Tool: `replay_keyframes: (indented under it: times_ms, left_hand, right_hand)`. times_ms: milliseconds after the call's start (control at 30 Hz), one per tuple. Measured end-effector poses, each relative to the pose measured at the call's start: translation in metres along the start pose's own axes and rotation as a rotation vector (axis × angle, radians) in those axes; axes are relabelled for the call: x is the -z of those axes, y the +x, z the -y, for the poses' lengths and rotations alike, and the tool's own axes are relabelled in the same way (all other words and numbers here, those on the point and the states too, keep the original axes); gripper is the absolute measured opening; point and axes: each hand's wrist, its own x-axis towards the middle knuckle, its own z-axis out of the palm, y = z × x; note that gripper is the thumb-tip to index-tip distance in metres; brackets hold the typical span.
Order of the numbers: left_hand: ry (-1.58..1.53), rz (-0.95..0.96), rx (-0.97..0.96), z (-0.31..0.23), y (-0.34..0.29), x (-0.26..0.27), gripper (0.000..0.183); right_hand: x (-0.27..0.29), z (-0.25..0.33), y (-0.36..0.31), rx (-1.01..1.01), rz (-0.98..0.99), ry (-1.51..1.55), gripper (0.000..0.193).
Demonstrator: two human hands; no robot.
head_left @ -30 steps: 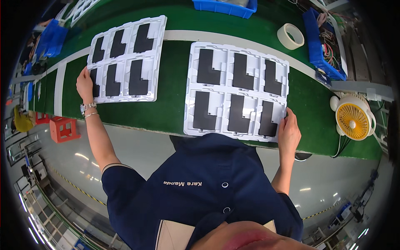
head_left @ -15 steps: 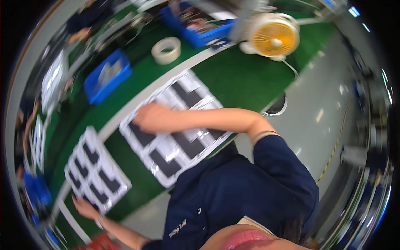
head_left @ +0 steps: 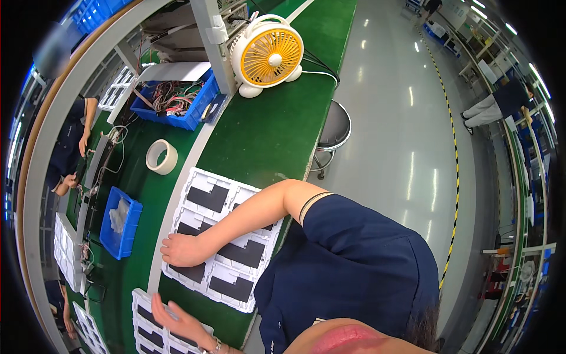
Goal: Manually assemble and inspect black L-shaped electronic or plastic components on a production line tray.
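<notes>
A white moulded tray (head_left: 239, 191) lies on the green bench in front of me, with several flat black L-shaped pieces (head_left: 239, 254) in its pockets. My right hand (head_left: 186, 250) rests at this tray's left edge, over one of the black pieces. Its fingers are curled downward, and whatever they hold is hidden. Nearer and to the left, a second white tray (head_left: 137, 295) carries similar black pieces (head_left: 150, 337). My left hand (head_left: 181, 323) is raised over that second tray, fingers spread, holding nothing visible.
Beyond the trays are a tape roll (head_left: 161, 157), a blue bin (head_left: 120, 223) with clear plastic and a blue bin (head_left: 187, 120) of wires. A white-and-yellow fan (head_left: 271, 56) stands at the back. A stool (head_left: 336, 127) is beside the bench. Other people work across it.
The view has swung round and steadied. My right hand remains over the larger tray, near its edge. My left hand has moved from the smaller tray's near edge to above it.
</notes>
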Motion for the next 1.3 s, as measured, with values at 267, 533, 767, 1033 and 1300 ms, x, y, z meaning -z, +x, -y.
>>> replay_keyframes:
  times_ms: [267,533,767,1033,1300]
  left_hand:
    - [-0.143,0.112,-0.053,-0.042,0.030,-0.035,0.033]
    - [-0.354,-0.089,0.162,-0.044,0.041,-0.061,0.047]
    - [-0.529,0.237,0.434,-0.045,0.017,-0.070,0.045]
    - [-0.954,0.141,0.637,-0.040,0.011,-0.068,0.030]
    - [-0.942,0.085,0.638,-0.042,0.009,-0.065,0.029]
  right_hand:
    - [-0.007,0.013,-0.008,-0.063,-0.010,-0.020,0.014]
    - [0.028,-0.007,0.011,-0.159,0.112,0.511,0.014]
    - [0.093,-0.018,0.008,-0.461,0.294,1.137,0.019]
    - [0.099,-0.004,-0.030,-0.620,0.249,1.185,0.013]
    - [0.098,0.006,-0.035,-0.511,0.292,1.192,0.010]
